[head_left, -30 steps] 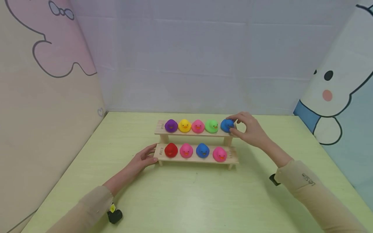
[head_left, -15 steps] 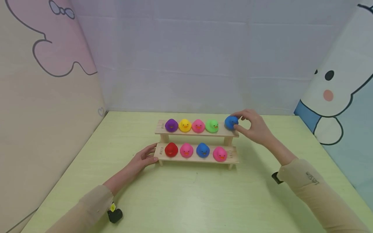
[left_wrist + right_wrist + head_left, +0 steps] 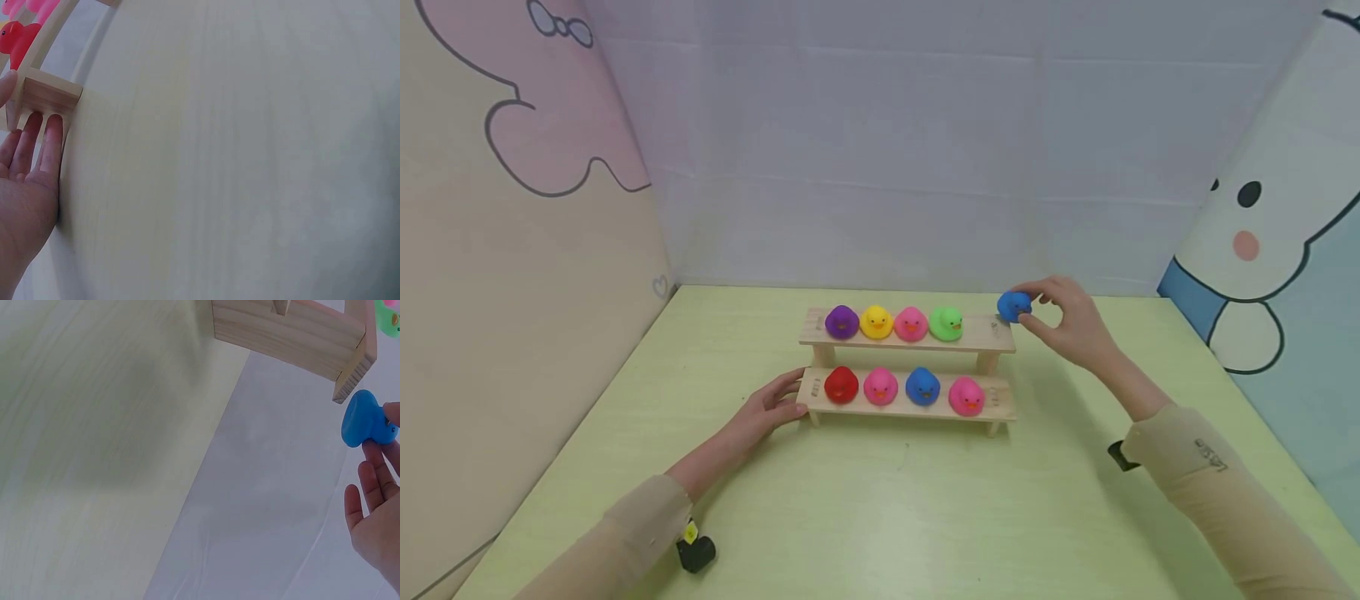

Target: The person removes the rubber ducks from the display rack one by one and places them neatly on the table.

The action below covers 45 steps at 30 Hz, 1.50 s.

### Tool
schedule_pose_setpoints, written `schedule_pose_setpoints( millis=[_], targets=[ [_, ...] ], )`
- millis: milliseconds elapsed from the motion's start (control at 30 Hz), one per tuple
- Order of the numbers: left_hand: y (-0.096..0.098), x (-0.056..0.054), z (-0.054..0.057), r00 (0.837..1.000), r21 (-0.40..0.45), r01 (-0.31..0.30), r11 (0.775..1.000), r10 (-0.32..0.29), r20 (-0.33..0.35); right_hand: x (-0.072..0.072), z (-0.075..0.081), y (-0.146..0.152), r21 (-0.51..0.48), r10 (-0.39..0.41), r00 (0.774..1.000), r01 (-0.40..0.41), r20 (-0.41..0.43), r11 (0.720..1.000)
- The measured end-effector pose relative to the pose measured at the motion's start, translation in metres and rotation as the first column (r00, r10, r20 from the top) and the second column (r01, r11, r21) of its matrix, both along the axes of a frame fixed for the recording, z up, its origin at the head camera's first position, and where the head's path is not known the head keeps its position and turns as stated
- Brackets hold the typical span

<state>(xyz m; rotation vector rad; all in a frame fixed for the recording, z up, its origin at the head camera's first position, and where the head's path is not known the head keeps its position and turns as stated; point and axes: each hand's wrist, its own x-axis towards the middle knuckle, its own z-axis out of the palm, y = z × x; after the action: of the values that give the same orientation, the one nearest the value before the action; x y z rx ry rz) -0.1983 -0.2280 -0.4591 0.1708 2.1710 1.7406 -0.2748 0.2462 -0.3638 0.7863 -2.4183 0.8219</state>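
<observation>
Nearest the viewer, the left hand (image 3: pixel 767 410) lies flat on the pale green table (image 3: pixel 880 517), its straight fingers (image 3: pixel 52 134) pressed against the end of the lower tier of the two-tier light wooden rack (image 3: pixel 992 398). It grips nothing.

Just beyond those fingers, the lower tier carries a red rubber duck (image 3: pixel 841 386), a pink one (image 3: pixel 880 387), a blue one (image 3: pixel 922 387) and another pink one (image 3: pixel 966 397).

Farther back, the upper tier holds purple (image 3: pixel 842 322), yellow (image 3: pixel 876 322), pink (image 3: pixel 911 323) and green (image 3: pixel 946 323) ducks, with its end toward the right hand bare.

Farthest off, the right hand (image 3: pixel 1071 321) pinches a small blue rubber duck (image 3: pixel 1014 306) in its fingertips, lifted clear of the rack just past that bare end. Judging by this, one duck is off and eight remain seated.
</observation>
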Motion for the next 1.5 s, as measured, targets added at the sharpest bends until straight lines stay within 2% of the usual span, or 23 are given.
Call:
schedule_pose_setpoints(
  millis=[367, 567, 967, 1233, 1500],
  targets=[
    [-0.001, -0.001, -0.001, 1.0, 0.007, 0.006, 1.0, -0.006, -0.001, -0.007, -0.013, 0.018, -0.027, -0.062, 0.998, 0.062, -0.002, 0.998],
    [-0.001, 0.001, 0.0, 1.0, 0.006, 0.012, 1.0, -0.011, -0.016, -0.006, -0.023, 0.026, -0.029, -0.075, 0.997, 0.075, 0.025, 0.997],
    [0.0, 0.0, -0.001, 1.0, 0.008, -0.009, 1.0, 0.009, 0.01, -0.009, -0.047, 0.034, 0.065, -0.113, 0.991, 0.109, 0.073, 0.992],
    [0.0, 0.001, 0.001, 1.0, 0.008, -0.013, 1.0, 0.013, 0.023, -0.005, -0.05, 0.037, 0.138, -0.129, 0.978, 0.107, 0.166, 0.985],
    [0.0, 0.001, -0.001, 1.0, 0.009, -0.015, 1.0, 0.015, 0.023, -0.009, -0.058, 0.042, 0.178, -0.106, 0.967, 0.065, 0.231, 0.982]
  ],
)
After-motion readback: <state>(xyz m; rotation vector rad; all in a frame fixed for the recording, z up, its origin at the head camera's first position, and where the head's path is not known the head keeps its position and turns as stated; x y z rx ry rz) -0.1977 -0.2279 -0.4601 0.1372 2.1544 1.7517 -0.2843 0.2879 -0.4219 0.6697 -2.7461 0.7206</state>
